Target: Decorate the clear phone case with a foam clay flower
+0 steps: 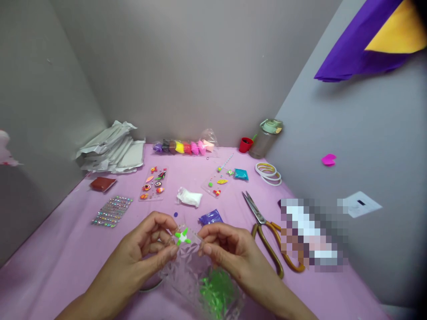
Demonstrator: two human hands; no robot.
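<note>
The left hand (142, 242) and right hand (231, 246) are pinching a clear plastic strip (194, 234) by its ends above a crinkled bag (187, 278), and the strip seems light, floppy and slippery, so those edges look safest for holding, away from the green cutout (183, 237) at its middle.

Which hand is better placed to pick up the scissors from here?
Probably the right hand: the scissors lie just beside it, on its side. The left hand is farther off, beyond the green piece both hands hold.
</note>
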